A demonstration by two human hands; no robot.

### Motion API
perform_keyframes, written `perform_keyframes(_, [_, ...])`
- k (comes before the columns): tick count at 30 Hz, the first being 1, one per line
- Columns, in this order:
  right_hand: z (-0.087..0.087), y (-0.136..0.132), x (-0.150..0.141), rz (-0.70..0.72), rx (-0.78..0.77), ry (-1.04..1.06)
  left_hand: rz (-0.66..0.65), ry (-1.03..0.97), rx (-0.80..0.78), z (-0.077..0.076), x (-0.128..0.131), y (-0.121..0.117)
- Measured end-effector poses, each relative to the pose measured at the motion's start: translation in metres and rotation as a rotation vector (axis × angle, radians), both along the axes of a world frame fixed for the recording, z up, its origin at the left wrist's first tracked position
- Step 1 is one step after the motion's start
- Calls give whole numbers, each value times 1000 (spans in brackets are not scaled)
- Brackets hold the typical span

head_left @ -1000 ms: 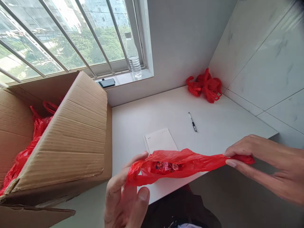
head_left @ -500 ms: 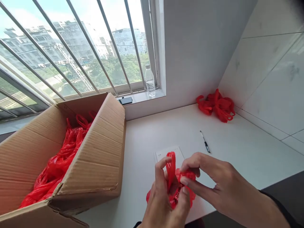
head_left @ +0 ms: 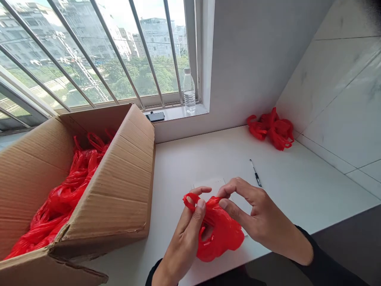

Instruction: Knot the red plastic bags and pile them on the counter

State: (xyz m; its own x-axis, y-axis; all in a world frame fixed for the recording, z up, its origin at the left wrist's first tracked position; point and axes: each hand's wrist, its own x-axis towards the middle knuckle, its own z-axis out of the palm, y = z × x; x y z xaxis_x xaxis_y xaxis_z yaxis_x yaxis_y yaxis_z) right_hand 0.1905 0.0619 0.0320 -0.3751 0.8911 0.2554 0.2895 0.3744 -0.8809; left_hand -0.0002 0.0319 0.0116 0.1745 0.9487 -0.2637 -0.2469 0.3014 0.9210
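A crumpled red plastic bag point(head_left: 222, 236) rests low over the near edge of the white table point(head_left: 297, 190). My left hand point(head_left: 187, 234) pinches one twisted handle loop at the bag's upper left. My right hand point(head_left: 253, 216) pinches the bag's top from the right, thumb and forefinger pressed together on the plastic. The two hands sit close together, almost touching. Under them lies a white notepad point(head_left: 208, 184), mostly hidden.
An open cardboard box point(head_left: 119, 190) full of red bags point(head_left: 65, 194) stands at the left. A pen point(head_left: 255, 173) lies behind the hands. Tied red bags point(head_left: 270, 129) sit in the far right corner. A water bottle point(head_left: 189, 90) and a phone point(head_left: 155, 116) are on the windowsill.
One second ago the bag was stretched wide between my hands. The hands have come together and the bag is bunched into a ball with its handles twisted.
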Motion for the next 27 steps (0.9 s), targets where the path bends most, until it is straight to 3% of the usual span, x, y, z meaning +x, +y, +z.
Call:
perform_keyframes(4, [-7,-7,-5,192,30,14,-53,-63,-21,-4,-13,8])
perform_keyframes(8, [-28,-8,-13,119,-49,94,-187,-24,52,-2,-26,9])
perform_keyframes(11, [-41,-7,-19,158,-164,129,-217,91,139,0,-31,7])
perform_keyframes(14, [-47,-6,-21,164,-302,145,-154,400,327,-6,-31,5])
perform_keyframes(16, [-48,-4,-21,153,-388,150,-51,617,552,-17,-29,3])
perform_keyframes(20, [-54,2,-21,229,-460,146,115,766,921,-42,-26,-2])
perform_keyframes(23, [-57,5,-21,282,-414,131,147,806,1000,-54,-25,-7])
perform_keyframes(27, [-52,5,-19,183,-364,116,144,868,950,-60,-28,-14])
